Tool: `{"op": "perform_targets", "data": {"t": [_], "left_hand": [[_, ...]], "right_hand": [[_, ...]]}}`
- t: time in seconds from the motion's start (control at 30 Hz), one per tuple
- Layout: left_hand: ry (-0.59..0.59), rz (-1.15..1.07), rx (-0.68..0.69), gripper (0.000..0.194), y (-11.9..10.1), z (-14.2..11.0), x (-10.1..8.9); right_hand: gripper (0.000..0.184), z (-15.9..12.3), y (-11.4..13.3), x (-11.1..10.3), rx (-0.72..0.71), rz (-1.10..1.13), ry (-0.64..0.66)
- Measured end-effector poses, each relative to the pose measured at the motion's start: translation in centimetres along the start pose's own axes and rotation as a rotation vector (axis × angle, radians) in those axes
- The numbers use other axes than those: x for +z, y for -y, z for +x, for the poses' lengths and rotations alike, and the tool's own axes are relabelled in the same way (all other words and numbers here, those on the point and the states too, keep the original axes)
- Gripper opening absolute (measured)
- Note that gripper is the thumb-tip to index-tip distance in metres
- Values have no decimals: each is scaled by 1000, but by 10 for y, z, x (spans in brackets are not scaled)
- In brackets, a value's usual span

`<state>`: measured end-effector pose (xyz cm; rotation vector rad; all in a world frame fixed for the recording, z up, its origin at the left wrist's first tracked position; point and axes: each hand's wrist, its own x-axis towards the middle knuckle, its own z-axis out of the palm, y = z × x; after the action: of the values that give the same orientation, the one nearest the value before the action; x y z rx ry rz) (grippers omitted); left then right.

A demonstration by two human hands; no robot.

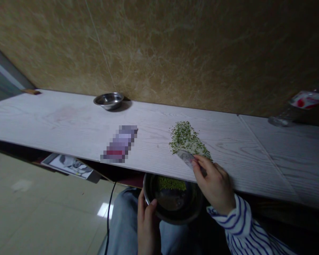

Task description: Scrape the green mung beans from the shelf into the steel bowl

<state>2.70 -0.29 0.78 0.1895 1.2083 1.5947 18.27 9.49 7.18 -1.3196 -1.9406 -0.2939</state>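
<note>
My left hand (149,223) grips the rim of a metal bowl (180,216), thumb over the edge. The bowl sits at my lap, just under the table's front edge, with small green beans (172,183) inside that look like mung beans. Between the thumb and fingers of my right hand (214,182) is a flat greyish card (185,158), tilted down at the tabletop. Its tip is at the near edge of a spread of green beans (184,136) on the table. My right palm and some fingers are hidden.
A small metal bowl (108,101) stands by the wall. A blurred-out phone-shaped item (119,143) lies left of the beans. A clear plastic bottle (295,108) stands at the right. Below the white table (154,164), an open drawer (71,165) sticks out and a black cable (110,212) hangs.
</note>
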Motion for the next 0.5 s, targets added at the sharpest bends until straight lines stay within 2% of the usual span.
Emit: {"op": "perform_targets", "data": {"t": [0.13, 0.27, 0.5], "left_hand": [[-1, -15, -31, 63, 0, 0, 2], [2, 5, -17, 62, 0, 1, 3], [15, 35, 7, 61, 2, 3, -1]], "right_hand": [[21, 1, -11, -4, 46, -5, 2], [20, 4, -12, -4, 71, 15, -3], [19, 7, 0, 0, -23, -2, 12]]}}
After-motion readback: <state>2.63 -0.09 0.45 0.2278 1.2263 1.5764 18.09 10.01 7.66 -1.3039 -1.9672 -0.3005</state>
